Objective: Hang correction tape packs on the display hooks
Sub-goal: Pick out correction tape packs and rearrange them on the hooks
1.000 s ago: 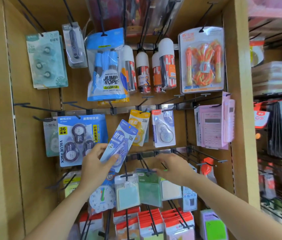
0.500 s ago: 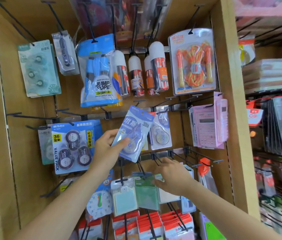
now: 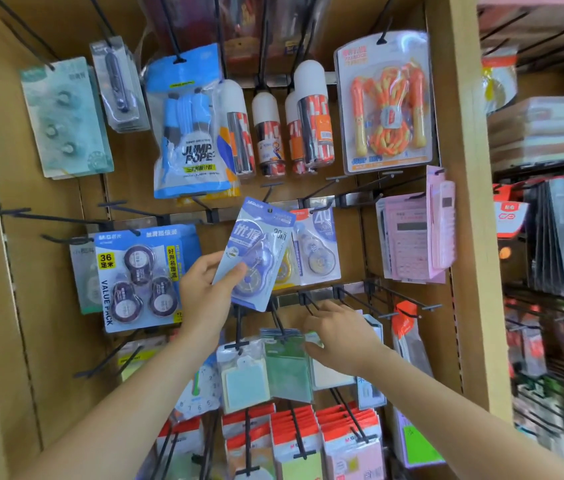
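Observation:
My left hand (image 3: 206, 292) pinches the lower left edge of a light blue correction tape pack (image 3: 256, 252), tilted to the right. The pack's top hole sits just under the tip of a black hook (image 3: 268, 192). Behind it hang a yellow tape pack (image 3: 285, 268) and a white and blue tape pack (image 3: 318, 247). My right hand (image 3: 339, 336) rests lower, thumb and fingers curled on a small green-topped pack (image 3: 313, 339) hanging on a hook there. A large blue value pack (image 3: 142, 275) of three tapes hangs to the left.
Jump rope packs (image 3: 187, 133), white-capped tubes (image 3: 311, 116), pink calculators (image 3: 412, 237) and hanging card sleeves (image 3: 266, 368) fill the wooden display bay. Several bare black hooks (image 3: 395, 299) jut out at middle right. A wooden post (image 3: 464, 202) borders the bay; scissors hang on the rack beyond.
My left hand has raised the light blue pack up and to the right, toward the hook over the yellow pack. My right hand has stayed low on the green-topped pack.

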